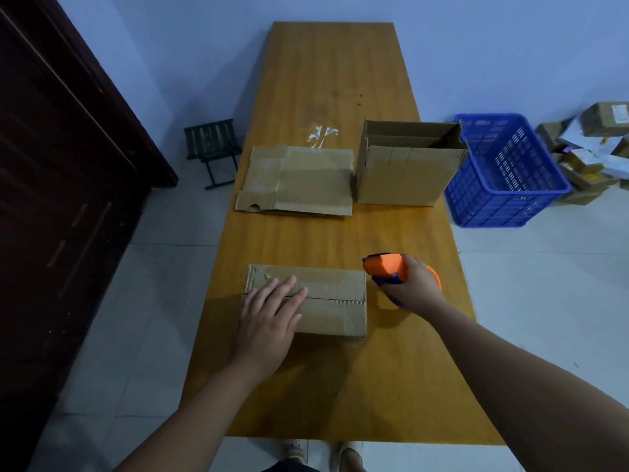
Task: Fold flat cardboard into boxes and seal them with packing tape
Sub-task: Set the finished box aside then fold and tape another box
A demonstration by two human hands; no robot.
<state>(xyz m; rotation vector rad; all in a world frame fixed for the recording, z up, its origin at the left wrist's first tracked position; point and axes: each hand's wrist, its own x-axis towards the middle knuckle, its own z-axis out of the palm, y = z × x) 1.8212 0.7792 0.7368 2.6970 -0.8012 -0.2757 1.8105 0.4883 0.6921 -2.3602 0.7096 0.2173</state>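
Sealing the top seam of a folded box near the front of the table

The table (pixel 340 80) carries, toward its right edge, an open box (pixel 405 175); beside it toward the left edge lies flat cardboard (pixel 299 182); nearest the front edge sits the closed box (pixel 335 301). The left hand (pixel 272 315) lies spread flat on its flaps, holding them shut. The right hand (pixel 413 284) is clenched around the tape dispenser (pixel 386 267), just beside the box's right end. Next, probably: set the tape on that end and pull along the seam.

Left hand (pixel 272 315) flat, right hand (pixel 413 284) gripping.
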